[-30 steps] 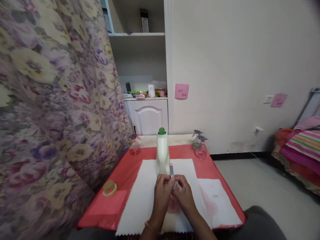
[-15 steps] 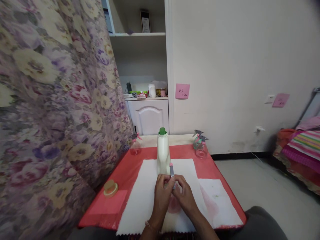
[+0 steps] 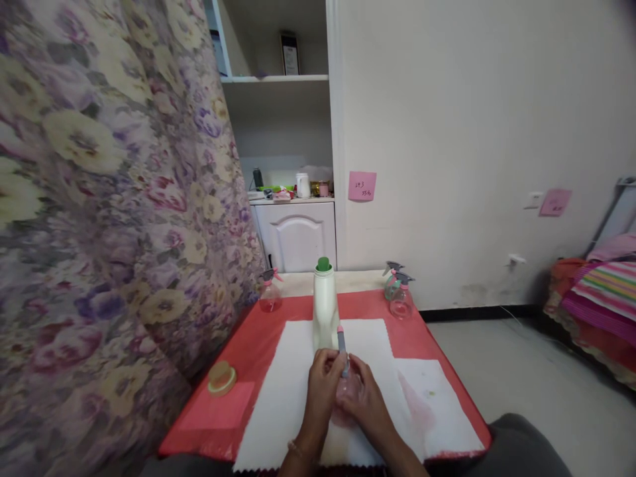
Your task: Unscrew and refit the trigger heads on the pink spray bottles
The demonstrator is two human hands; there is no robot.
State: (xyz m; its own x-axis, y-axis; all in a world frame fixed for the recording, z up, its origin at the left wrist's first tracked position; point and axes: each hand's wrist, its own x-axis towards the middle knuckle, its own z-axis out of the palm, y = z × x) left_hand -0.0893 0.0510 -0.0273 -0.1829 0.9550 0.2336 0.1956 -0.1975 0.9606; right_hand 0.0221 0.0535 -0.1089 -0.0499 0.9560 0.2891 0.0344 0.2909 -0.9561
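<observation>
A small spray bottle with a clear pinkish body [image 3: 349,389] and a grey spray head [image 3: 342,344] with a pink tip stands between my hands over the white cloth [image 3: 278,391]. My left hand [image 3: 324,377] is closed on the spray head, thumb and fingers pinched at its neck. Around the right side of the body wraps my right hand [image 3: 370,397]. Just beyond them a tall pale-green bottle [image 3: 325,301] stands upright, a green piece [image 3: 323,264] in its mouth. Part of the spray bottle is hidden by my fingers.
A yellowish cap [image 3: 222,379] lies at the left of the red table [image 3: 268,338]. One spray bottle [image 3: 269,295] stands at the back left; a pink one [image 3: 401,301] and a green one [image 3: 391,285] stand back right. A stained white sheet [image 3: 442,404] lies at right.
My right hand has shifted a little on the spray bottle, and more of its clear body shows between my hands. The view has tipped slightly upward.
</observation>
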